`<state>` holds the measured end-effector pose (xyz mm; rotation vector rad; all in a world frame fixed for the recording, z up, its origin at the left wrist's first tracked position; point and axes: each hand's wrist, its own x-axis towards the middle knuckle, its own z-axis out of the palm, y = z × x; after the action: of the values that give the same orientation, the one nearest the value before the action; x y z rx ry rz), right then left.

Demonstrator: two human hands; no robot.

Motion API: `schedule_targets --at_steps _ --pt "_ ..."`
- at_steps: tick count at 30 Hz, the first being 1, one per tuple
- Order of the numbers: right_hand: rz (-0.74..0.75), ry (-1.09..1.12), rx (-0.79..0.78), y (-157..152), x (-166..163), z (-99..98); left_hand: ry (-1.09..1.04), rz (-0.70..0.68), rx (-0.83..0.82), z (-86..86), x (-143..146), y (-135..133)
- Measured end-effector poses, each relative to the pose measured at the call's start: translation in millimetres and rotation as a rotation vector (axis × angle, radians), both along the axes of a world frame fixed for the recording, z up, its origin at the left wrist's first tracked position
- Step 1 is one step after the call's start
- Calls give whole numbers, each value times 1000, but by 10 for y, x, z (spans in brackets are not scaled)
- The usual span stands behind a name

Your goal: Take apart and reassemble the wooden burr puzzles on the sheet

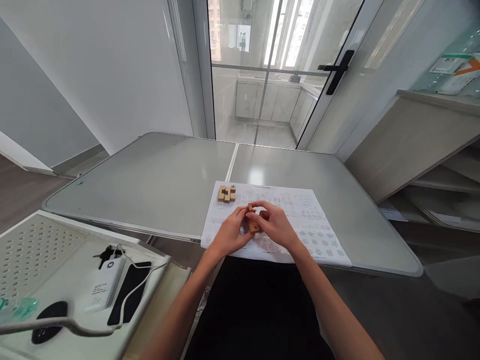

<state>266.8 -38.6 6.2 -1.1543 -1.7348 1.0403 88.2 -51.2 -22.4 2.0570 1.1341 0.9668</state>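
Note:
Close together over a printed paper sheet (320,220), my left hand (233,231) and my right hand (276,224) are closed around small wooden puzzle pieces (255,227). One piece in them carries a dark mark on its face. My fingers hide how the pieces fit together and how many there are. Beyond my left hand, on the sheet's far left corner, sits a small cluster of notched wooden blocks (227,194). Rows of small line drawings and text cover the sheet.
The grey folding table (157,175) has a seam down its middle. At the lower left a white tray (37,220) holds keys (108,254), a white power bank (107,284), a black phone (131,292) and a cable. A shelf (423,130) with plastic bottles stands at right.

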Motion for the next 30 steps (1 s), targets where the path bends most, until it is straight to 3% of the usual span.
schedule_targets --at_steps 30 --pt "25 3 -14 -78 53 -6 -2 -16 -4 92 13 -61"
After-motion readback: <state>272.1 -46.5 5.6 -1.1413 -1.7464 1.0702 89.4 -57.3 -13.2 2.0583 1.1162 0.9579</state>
